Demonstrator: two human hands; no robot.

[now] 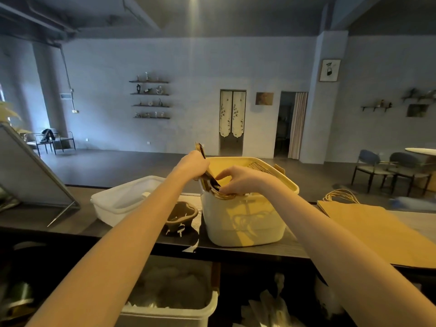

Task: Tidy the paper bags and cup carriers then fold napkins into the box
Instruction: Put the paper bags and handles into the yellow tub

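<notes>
left hand [191, 164] fingers clamped on upright paper bags [204, 175], long axis near vertical, at bin's [243, 223] near-left rim | right hand [238, 179] just beside, fingers curled on bag handles [224, 195] at rim; I judge left nearer | flat bags [368, 223] well right on table [292, 246]

Across the dim room, four dark wall shelves [150, 99] hold small ornaments, and to their right a doorway hung with pale embroidered curtains [232, 114] stands beside a small picture [264, 98]. A framed print [329, 70] hangs on the pillar at right, above blue chairs [387, 172] near a round table [422, 151]. A black chair [55, 140] sits far left.
</notes>
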